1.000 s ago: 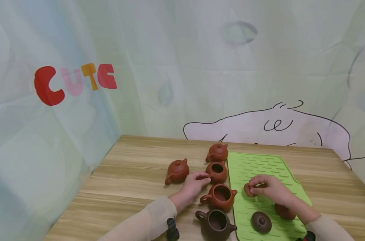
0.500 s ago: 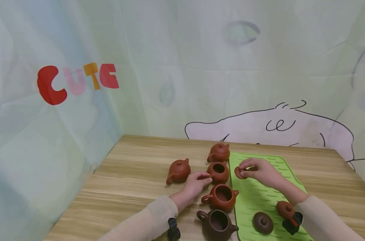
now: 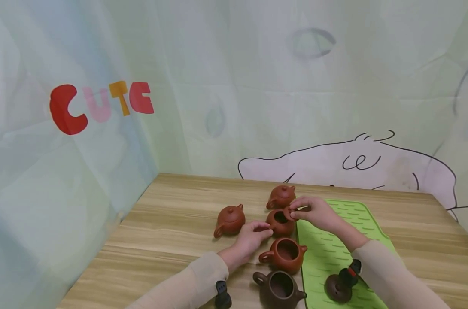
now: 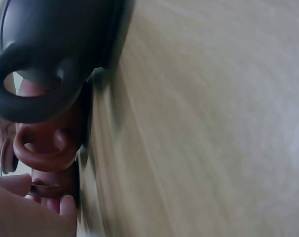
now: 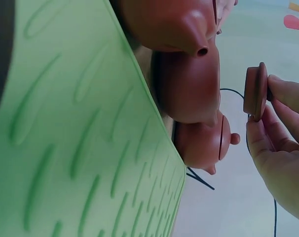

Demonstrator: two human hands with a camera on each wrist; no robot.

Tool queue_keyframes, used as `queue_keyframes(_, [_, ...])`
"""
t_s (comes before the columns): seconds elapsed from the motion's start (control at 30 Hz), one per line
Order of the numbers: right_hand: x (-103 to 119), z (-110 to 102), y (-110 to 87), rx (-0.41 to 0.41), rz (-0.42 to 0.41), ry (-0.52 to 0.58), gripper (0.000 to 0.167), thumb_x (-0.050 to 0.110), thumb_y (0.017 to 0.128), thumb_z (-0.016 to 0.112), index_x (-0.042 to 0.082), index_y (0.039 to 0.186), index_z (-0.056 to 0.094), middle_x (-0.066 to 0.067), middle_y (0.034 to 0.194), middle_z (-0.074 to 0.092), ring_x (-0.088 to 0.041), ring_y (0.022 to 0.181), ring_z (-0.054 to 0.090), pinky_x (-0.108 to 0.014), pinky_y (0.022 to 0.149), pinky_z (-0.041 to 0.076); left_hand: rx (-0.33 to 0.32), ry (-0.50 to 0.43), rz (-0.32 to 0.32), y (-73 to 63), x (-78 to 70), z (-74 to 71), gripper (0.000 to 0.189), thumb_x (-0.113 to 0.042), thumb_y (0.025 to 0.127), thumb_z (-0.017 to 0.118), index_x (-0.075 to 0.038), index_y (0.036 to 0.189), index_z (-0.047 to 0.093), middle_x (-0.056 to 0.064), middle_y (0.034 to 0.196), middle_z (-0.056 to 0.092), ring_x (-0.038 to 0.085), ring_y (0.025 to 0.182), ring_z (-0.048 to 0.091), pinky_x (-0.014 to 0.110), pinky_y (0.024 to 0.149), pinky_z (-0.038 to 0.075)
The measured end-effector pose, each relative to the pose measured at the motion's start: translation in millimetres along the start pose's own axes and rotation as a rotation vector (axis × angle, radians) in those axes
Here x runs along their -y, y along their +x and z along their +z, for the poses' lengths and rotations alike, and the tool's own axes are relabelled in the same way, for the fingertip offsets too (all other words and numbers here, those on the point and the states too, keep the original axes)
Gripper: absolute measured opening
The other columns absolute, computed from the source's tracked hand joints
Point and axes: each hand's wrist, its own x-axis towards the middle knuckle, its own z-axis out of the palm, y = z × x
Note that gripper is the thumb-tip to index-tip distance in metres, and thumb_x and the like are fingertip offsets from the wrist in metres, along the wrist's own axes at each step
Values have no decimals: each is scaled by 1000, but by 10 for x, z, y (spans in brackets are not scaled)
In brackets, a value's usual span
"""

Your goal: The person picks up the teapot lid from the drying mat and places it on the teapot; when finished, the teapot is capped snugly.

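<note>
An uncovered reddish-brown clay teapot (image 3: 279, 229) stands beside the mat's left edge. My left hand (image 3: 250, 240) pinches its handle (image 4: 47, 189) between thumb and fingers. In my right hand (image 3: 318, 213) a small round reddish lid (image 5: 256, 91) is pinched by the knob. The head view has this lid tilted over the right side of the teapot's opening, partly covering it. From the right wrist view the lid shows edge-on, with its inner rim facing the teapots.
Two lidded reddish teapots (image 3: 231, 221) (image 3: 282, 196) stand at the back and left. Nearer me are an uncovered red teapot (image 3: 286, 258) and an uncovered dark brown one (image 3: 279, 292). A dark brown lid (image 3: 335, 290) lies on the green mat (image 3: 344, 231), partly behind the right wrist's camera.
My right hand has carried the lid left and away from me, from above the mat to the teapot's opening. The left hand has stayed at the handle.
</note>
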Motion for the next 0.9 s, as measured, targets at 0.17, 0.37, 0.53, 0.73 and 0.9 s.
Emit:
queue_keyframes(0.17, [-18,64,101,-1,-32,-44,19,15,89,69,2,103,71,-18,117,64,-35,110,59,-39,84,54,3,10,9,1,-5,3,23,-7,88,68,5,107,67,10,104,65,14,90,54,25,76,46])
queue_keyframes(0.37, [-43,131,173,-7,-68,-58,17,11,88,69,1,102,72,-17,112,66,-35,109,59,-41,84,54,2,21,17,4,-3,2,22,-6,87,68,5,106,67,10,103,66,14,90,54,25,74,45])
queue_keyframes(0.53, [-59,188,218,-7,-76,-64,16,11,87,70,1,100,72,-14,108,67,-33,105,61,-42,85,53,3,23,29,-4,-2,-4,22,-5,87,69,6,105,67,12,103,67,15,91,55,25,75,45])
queue_keyframes(0.73, [-49,238,231,9,-77,-91,13,9,86,71,2,98,71,-12,103,68,-31,103,61,-44,85,53,9,25,28,-16,-15,-11,22,-6,87,68,6,105,67,12,103,66,15,91,55,25,75,45])
queue_keyframes(0.9, [-37,247,234,17,-69,-99,12,9,87,70,2,97,71,-11,102,68,-30,102,62,-44,85,53,8,21,32,-10,-15,-9,22,-5,86,68,6,105,67,10,101,66,14,89,54,25,74,45])
